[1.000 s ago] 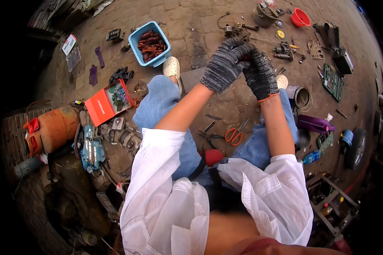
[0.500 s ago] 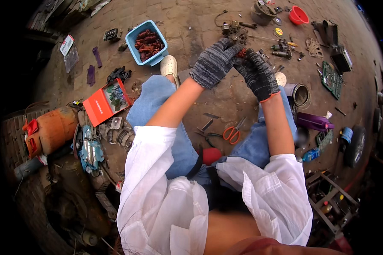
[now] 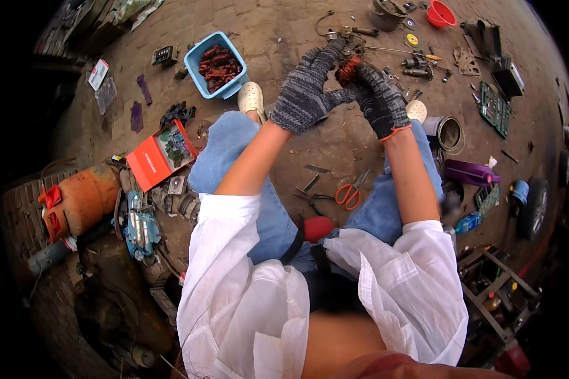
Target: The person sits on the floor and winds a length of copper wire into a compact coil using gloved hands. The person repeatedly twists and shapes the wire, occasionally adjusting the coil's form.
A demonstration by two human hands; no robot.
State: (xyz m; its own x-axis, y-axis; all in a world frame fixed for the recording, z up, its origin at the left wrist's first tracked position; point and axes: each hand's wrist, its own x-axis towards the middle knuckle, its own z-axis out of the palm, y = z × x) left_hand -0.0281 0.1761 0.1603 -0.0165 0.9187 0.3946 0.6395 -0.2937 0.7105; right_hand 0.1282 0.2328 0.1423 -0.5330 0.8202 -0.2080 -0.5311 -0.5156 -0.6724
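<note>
Between my gloved hands is a reddish-brown bundle of copper wire [image 3: 348, 71]. My right hand [image 3: 382, 100], in a dark grey knit glove with an orange cuff, is closed on its right side. My left hand [image 3: 305, 93], gloved alike, lies just left of the bundle with fingers stretched forward and thumb held out toward the right hand. Whether its fingertips touch the wire or the greasy metal part [image 3: 354, 45] beyond is hard to tell. Ahead on the left, a light blue plastic basin [image 3: 192, 68] holds similar copper-coloured wire bundles [image 3: 220, 67].
Orange-handled scissors [image 3: 348, 196] and pliers [image 3: 319, 200] lie between my legs. To the left are a red box [image 3: 149, 165] of small parts and an orange gas cylinder [image 3: 85, 201]. A long screwdriver [image 3: 431, 57], a tin can [image 3: 447, 135] and a purple jug [image 3: 471, 172] are on the right.
My left hand has turned and spread, moving slightly left off the bundle with its thumb out. More of the copper wire now shows in my right hand.
</note>
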